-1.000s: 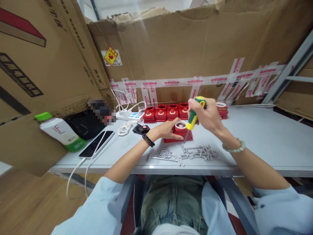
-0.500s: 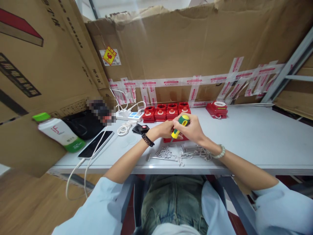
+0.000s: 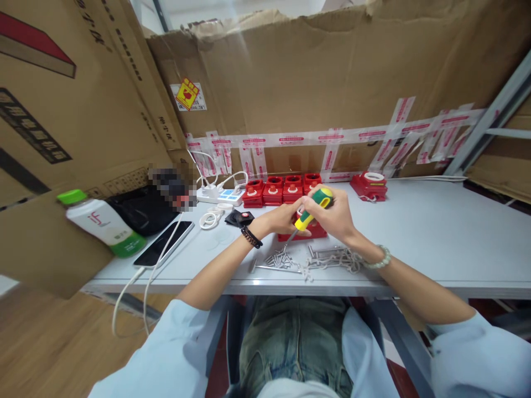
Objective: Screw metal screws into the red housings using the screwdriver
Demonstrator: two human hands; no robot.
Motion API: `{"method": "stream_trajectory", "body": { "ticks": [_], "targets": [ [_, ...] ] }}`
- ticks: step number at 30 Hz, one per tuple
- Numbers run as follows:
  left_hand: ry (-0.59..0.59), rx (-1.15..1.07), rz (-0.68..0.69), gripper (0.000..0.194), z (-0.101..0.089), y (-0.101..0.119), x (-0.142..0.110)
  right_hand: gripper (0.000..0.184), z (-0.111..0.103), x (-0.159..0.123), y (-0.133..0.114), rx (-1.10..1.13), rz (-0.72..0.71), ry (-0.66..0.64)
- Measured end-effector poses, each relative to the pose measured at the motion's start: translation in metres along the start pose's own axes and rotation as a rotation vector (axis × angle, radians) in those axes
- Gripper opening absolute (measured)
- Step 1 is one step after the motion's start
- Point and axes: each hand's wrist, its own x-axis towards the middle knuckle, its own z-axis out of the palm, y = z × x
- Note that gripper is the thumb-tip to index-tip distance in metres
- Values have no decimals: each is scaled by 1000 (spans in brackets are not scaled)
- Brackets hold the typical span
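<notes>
My right hand (image 3: 339, 216) is closed round a screwdriver (image 3: 307, 217) with a green and yellow handle. Its thin shaft slants down to the left, the tip just above a pile of small silver screws (image 3: 279, 259). My left hand (image 3: 284, 218) grips a red box (image 3: 318, 230) lying on the table; hands and screwdriver hide much of this box, and some of the left fingers are out of sight. Nearer the table's front edge lie a T-shaped metal rod (image 3: 277, 269) and a heap of thin chain (image 3: 347, 260) with more rods.
Behind my hands stands a row of several similar red boxes (image 3: 272, 193). Another red box with a white ring (image 3: 369, 186) is at the right. Leftward are a power strip (image 3: 224, 195), a phone (image 3: 164, 244) with a cable, and a bottle (image 3: 102, 224). Cardboard (image 3: 290, 72) walls the back.
My right hand and the screwdriver have shifted slightly right, and the handle leans over more. The shaft now shows, pointing at the screws. More of the red box is visible.
</notes>
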Motion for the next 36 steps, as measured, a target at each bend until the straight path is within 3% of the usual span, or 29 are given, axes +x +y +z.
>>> {"method": "stream_trajectory", "body": {
  "ticks": [6,14,23,36],
  "targets": [
    [-11,10,-39,79,-1,1,-1,22,-11,5,-6,52,11,101],
    [-34,51,-101,77,-8,12,-7,25,-39,20,-10,106,48,248],
    [-69,73,-147,80,-10,17,-8,23,-84,27,19,100,49,491],
    [-79,77,-154,79,-12,19,-8,20,-81,24,30,63,107,474]
  ]
}}
